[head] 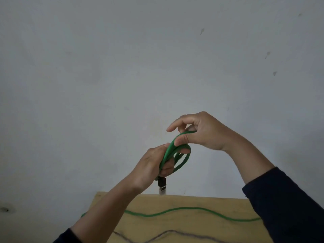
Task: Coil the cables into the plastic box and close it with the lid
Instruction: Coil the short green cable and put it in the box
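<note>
**Green cable going round, loop by loop**

The left hand (154,165) is gripping a small bundle of loops of the green cable (177,155), fingers clamped around them, the plug (162,184) dangling below. The right hand (201,132) is just above, thumb and fingers pinching the newest loop's top. The loops are hanging roughly upright between both hands; the slack is trailing across the wooden surface (192,202) underneath, beside a grey cable (168,232). No box or lid is showing.
</note>
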The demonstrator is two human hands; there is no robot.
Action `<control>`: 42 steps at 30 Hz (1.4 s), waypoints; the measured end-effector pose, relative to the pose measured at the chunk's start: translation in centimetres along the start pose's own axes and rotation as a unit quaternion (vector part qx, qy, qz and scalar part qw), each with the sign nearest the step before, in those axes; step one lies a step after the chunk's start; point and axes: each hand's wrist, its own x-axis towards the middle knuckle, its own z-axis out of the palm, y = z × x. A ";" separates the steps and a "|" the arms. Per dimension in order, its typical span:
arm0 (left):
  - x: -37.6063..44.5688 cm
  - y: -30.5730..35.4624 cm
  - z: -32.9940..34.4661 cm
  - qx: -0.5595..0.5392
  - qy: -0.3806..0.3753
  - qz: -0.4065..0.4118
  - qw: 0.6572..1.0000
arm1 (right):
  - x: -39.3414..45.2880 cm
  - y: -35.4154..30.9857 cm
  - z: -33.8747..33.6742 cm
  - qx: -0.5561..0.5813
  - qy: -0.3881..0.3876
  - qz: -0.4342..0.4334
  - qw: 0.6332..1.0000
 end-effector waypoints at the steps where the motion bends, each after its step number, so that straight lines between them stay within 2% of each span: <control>1: 0.0 0.0 -0.2 -0.014 0.007 0.005 1.000 | 0.0 0.4 0.5 0.025 0.010 -0.012 1.000; 4: 0.0 0.1 -0.9 -0.025 0.014 0.030 0.999 | -0.4 1.5 2.4 0.112 0.015 -0.032 0.993; 9: 0.0 0.0 -1.6 0.024 0.113 0.091 0.989 | -1.0 1.8 3.3 0.043 0.090 -0.026 0.995; 13: 0.1 -0.7 -1.2 0.112 0.157 0.124 0.973 | -0.6 2.3 3.7 0.056 0.148 -0.008 0.987; 16: 0.3 -1.1 -1.2 0.157 0.199 0.129 0.959 | -0.6 2.4 4.0 0.068 0.149 0.007 0.986; 18: 0.3 -0.9 -1.4 0.143 0.210 0.130 0.958 | -0.9 2.4 4.0 0.064 0.124 0.018 0.990; 21: 0.3 -0.2 -2.2 0.076 0.173 0.119 0.975 | -1.5 2.5 3.4 0.007 0.086 0.024 0.996; 25: -0.2 0.7 -3.6 -0.056 0.116 0.080 0.988 | -2.1 2.5 2.1 -0.024 0.136 -0.004 0.990; 28: -0.3 1.1 -3.5 -0.102 0.092 0.074 0.988 | -2.2 2.4 2.2 -0.020 0.172 0.014 0.985; 31: 0.1 1.0 -2.5 -0.076 0.119 0.096 0.985 | -2.0 2.4 3.4 0.081 0.212 0.009 0.974; 36: 0.2 -0.1 -0.5 -0.004 0.152 0.129 0.980 | -1.8 2.9 5.3 0.299 0.287 0.047 0.909; 40: 0.1 -0.8 0.1 0.028 0.103 0.116 0.987 | -2.0 3.3 5.2 0.352 0.295 0.081 0.885; 42: 0.1 -0.8 0.2 0.042 0.109 0.112 0.987 | -2.2 3.3 5.1 0.369 0.278 0.089 0.882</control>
